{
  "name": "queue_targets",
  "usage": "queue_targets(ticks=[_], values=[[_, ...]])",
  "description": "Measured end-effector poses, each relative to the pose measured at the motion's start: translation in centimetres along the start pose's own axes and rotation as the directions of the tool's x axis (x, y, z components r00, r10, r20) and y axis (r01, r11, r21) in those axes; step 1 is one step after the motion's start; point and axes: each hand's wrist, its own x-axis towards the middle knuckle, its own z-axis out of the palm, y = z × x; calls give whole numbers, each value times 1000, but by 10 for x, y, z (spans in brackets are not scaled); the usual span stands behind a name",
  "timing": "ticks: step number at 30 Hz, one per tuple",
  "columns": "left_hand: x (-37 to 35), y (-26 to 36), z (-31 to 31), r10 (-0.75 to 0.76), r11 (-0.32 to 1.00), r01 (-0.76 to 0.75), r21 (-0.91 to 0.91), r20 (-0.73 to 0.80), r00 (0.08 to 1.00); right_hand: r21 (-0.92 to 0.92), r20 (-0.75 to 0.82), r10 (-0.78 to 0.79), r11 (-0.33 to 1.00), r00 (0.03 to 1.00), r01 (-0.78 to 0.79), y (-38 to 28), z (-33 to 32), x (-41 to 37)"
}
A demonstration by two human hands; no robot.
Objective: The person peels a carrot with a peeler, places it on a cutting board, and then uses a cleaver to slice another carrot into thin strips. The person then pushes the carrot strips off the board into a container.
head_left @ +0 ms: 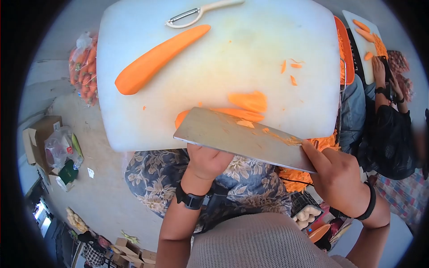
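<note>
My right hand (pixel 337 176) is wrapped round the handle end of a broad cleaver (pixel 223 134). The blade lies tilted over the near edge of the white cutting board (pixel 187 85), with orange bits stuck to it. My left hand (pixel 208 161) is under the blade's near edge, its fingers hidden by the steel. Partly covered by the blade is a cut length of carrot (pixel 182 119), with thin carrot slices (pixel 250 101) beside it. A whole peeled carrot (pixel 156 62) rests at the board's left. Beyond it lies a white peeler (pixel 196 14).
Small carrot scraps (pixel 293 80) dot the board's right side. An orange basin (pixel 344 49) of shredded carrot stands past its right edge. A bag of carrots (pixel 85 69) is on the left. At right, a co-worker's hand (pixel 379 69) is at another board (pixel 366 67).
</note>
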Motion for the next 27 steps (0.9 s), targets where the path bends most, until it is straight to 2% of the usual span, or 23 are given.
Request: queue_targets(ticks=[1,5,7,8,10,13,15,20,23,25,27], values=[[-1,1,0,-13,999,14,-29,38,999,1,8,2,1000,1000,-2,1,-1,0],[8,6,-4,-5,999,7,-42,35,999,0,27,-5,1000,1000,5,4,3,3],[14,7,-7,242,945,-252,211,70,968,10,25,-4,1000,1000,4,4,9,9],[12,6,-6,235,947,-244,209,71,970,38,9,-8,999,1000,7,5,12,15],[8,6,-4,293,886,-306,348,91,952,72,-1,-11,997,1000,11,5,16,27],[19,8,-3,331,856,-328,400,63,941,65,16,-20,998,1000,19,3,24,48],[20,9,0,324,869,-317,381,47,945,108,-48,-36,993,998,41,1,35,57],[27,7,-2,388,839,-368,401,35,921,121,-65,-39,992,997,46,-3,42,73],[27,10,-8,369,831,-346,437,33,929,108,-102,-38,993,994,49,-6,42,71],[25,9,-10,368,788,-321,525,17,930,113,-84,-37,992,996,46,-4,36,67],[22,6,-6,359,805,-306,509,-6,933,92,-84,-25,995,996,33,-7,31,55]])
